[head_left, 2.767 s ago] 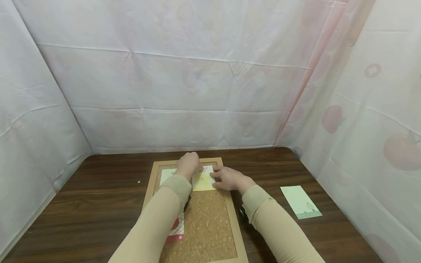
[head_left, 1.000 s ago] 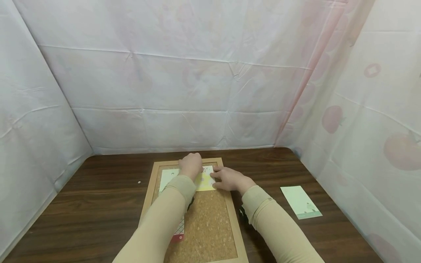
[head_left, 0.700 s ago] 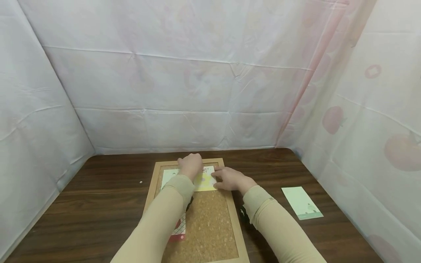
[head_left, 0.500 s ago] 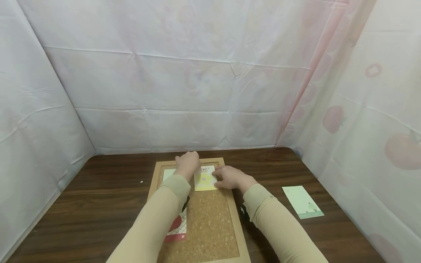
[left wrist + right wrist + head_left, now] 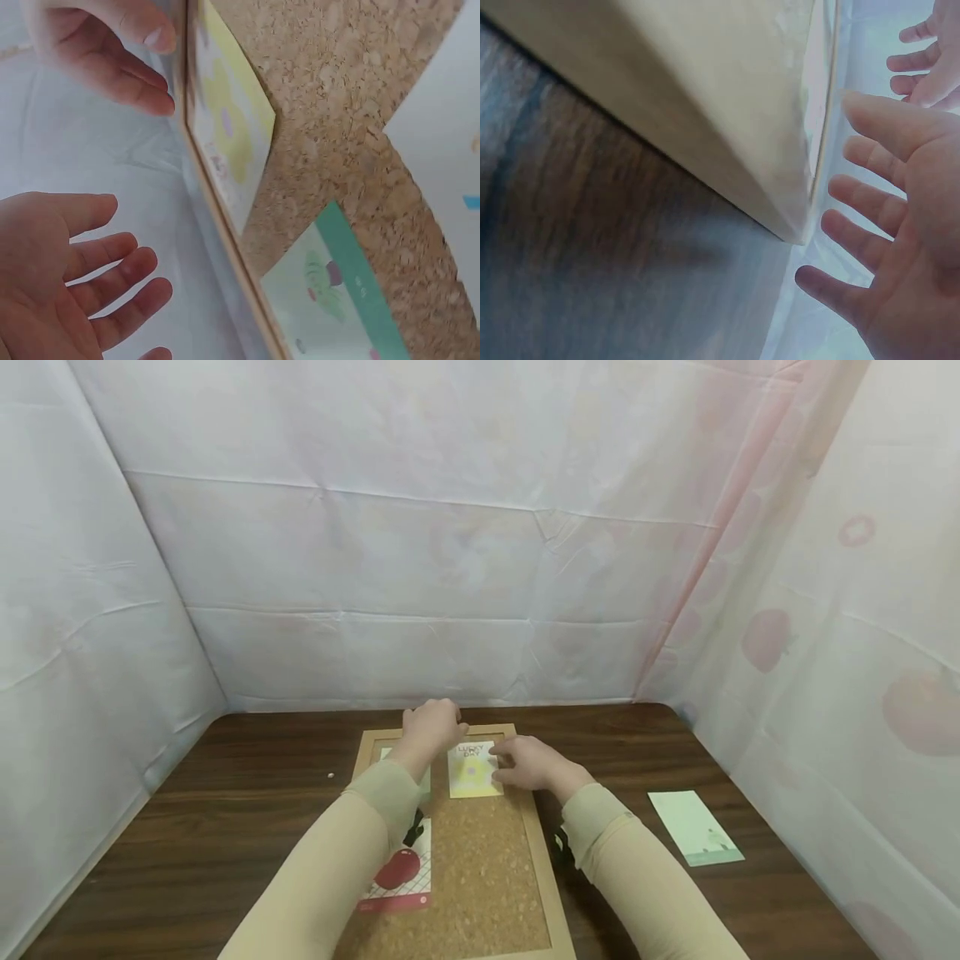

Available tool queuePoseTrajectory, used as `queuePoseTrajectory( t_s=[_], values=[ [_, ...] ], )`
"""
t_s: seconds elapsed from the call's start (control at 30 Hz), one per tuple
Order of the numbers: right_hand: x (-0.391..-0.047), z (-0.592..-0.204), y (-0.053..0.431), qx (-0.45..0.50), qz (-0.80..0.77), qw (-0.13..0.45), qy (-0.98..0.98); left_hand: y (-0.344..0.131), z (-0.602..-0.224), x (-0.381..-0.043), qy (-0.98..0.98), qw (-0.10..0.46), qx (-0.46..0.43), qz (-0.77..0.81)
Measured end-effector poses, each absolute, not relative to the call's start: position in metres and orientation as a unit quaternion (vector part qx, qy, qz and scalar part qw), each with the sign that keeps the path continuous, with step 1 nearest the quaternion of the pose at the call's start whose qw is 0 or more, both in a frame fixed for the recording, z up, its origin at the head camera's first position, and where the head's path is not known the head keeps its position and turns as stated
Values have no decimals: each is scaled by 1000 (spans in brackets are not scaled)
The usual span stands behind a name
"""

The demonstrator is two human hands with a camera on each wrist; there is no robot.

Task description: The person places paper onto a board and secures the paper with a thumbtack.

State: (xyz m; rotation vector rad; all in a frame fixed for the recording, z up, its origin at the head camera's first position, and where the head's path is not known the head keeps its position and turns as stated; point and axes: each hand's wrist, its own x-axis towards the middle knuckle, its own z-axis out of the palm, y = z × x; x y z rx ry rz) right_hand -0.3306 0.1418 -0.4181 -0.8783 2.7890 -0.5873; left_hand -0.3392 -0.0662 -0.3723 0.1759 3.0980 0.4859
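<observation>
A cork board [image 5: 487,860] with a pale wood frame lies on the table. At its far right is a white and yellow card [image 5: 474,770] reading "LUCKY DAY". My left hand [image 5: 431,728] is raised over the far edge, fingers apart and holding nothing, as the left wrist view shows. Beside the yellow card's right edge hovers my right hand [image 5: 534,764], its fingers spread in the right wrist view. A card with a green border [image 5: 322,292] is at the far left, partly behind my left arm. Closer in is a cherry card [image 5: 401,868] with a red border.
A pale green card [image 5: 693,827] lies on the dark wood table [image 5: 247,827] right of the board. Left of the board sits a tiny white object [image 5: 331,775], too small to name. White cloth [image 5: 420,568] hangs behind and at both sides.
My left hand has lifted off the yellow card and drawn left, so its lettering is uncovered. My right fingers have loosened beside the card. More of the cherry card shows.
</observation>
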Motion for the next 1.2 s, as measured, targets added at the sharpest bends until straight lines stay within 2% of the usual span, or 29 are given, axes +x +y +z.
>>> queuePoseTrajectory(
  t_s=[0.57,0.93,1.2],
  values=[
    [-326,-393,171,-280,-224,11,933,-95,-356,-311,983,-47,104,145],
    [-319,-386,211,-269,-263,0,927,-134,-366,-290,979,-62,121,154],
    [-316,-381,234,-262,-259,-14,929,-154,-374,-279,979,-63,99,170]
  ],
)
